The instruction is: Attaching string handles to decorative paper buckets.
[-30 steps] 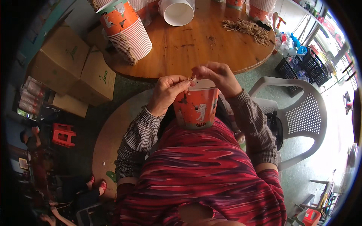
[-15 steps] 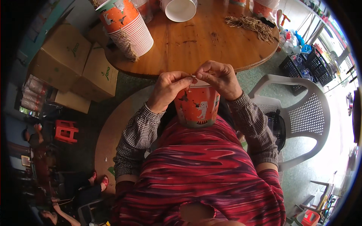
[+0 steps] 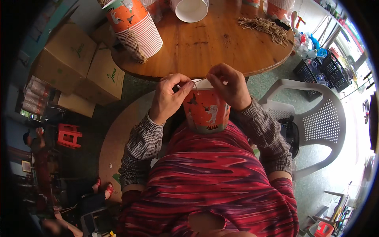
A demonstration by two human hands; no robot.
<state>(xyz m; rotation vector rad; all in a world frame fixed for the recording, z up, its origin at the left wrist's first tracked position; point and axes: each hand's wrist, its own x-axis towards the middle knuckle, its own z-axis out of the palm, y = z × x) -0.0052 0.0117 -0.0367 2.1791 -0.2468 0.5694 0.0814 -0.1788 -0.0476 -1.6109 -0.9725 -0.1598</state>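
Note:
An orange paper bucket (image 3: 209,114) with printed figures stands upright against my lap, its open rim facing up. My left hand (image 3: 167,96) pinches a thin cord (image 3: 200,79) above the rim's left side. A short piece of the cord hangs down the front wall near a small pale spot just under the rim. My right hand (image 3: 233,89) is closed at the rim's right side, thumb and forefinger on the cord's other part. The cord runs between both hands across the bucket's mouth. My right fingertips partly hide the far rim.
On the wooden table (image 3: 189,51) lie a leaning stack of buckets (image 3: 144,39), a bucket on its side (image 3: 191,10) and a bundle of cords (image 3: 268,29). A grey plastic chair (image 3: 321,114) stands at right, cardboard boxes (image 3: 71,59) at left. Another person sits at lower left.
My hands have moved apart, the left one shifting left, and a length of cord now stretches between them. The bucket has stayed almost in place.

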